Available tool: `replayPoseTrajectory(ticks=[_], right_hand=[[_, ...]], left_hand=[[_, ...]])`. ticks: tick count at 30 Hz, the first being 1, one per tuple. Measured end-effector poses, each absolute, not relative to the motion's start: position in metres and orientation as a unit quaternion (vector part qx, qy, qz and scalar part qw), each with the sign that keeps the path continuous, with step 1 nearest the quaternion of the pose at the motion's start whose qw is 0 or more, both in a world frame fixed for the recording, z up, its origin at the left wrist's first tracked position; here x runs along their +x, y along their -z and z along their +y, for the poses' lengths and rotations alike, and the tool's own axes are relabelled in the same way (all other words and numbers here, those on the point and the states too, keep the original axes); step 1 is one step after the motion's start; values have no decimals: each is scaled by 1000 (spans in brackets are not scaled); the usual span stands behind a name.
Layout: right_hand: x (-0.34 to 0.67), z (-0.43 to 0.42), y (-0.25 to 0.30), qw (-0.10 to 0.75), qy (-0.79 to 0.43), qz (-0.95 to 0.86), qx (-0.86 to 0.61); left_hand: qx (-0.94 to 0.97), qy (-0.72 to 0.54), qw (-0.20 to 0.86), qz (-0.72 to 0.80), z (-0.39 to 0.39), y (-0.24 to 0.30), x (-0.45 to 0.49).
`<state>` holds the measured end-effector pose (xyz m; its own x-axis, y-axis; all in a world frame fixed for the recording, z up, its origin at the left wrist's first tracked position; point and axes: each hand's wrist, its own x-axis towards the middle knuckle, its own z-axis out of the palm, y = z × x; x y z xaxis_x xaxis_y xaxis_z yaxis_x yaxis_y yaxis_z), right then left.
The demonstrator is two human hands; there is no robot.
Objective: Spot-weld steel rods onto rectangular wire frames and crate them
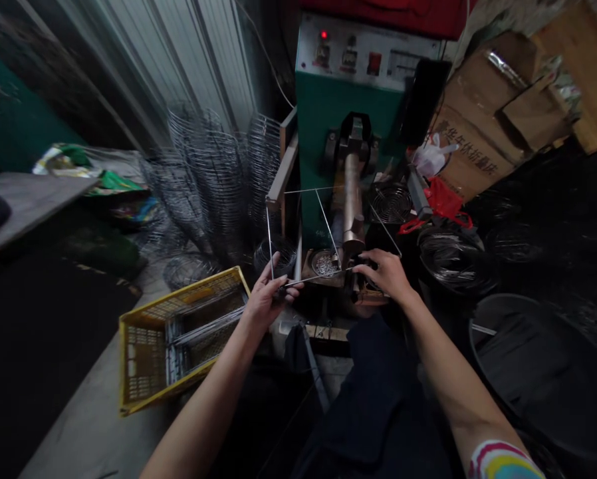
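Observation:
My left hand point(267, 296) grips the near left corner of a thin bent wire frame point(323, 199) that stands up in front of a green machine point(351, 106). My right hand point(385, 273) holds the frame's near right side, low at the machine's jaws beneath a vertical metal cylinder point(351, 193). A wire rod runs between both hands. A small dish of metal rings point(323, 263) sits just behind the rod.
A yellow plastic crate point(179, 332) holding wire pieces sits at the lower left. Stacks of wire frames point(213, 179) stand behind it. Cardboard boxes point(488, 113) lean at the right. Coils of wire point(453, 256) and a black tub point(538, 372) lie to the right.

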<state>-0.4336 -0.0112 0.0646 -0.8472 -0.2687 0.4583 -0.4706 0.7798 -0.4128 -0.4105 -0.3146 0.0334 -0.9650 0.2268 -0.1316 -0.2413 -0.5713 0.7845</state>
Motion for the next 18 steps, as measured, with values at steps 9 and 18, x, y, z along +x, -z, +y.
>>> replayPoseTrajectory(ticks=[9,18], right_hand=[[-426,15,-68,221,-189,-942,169],[-387,44,-54,110,-372,-916,-105]], left_hand=[[13,-880,138,453,-320,-28,-411],[4,-897,146,418,-301,-29,-336]])
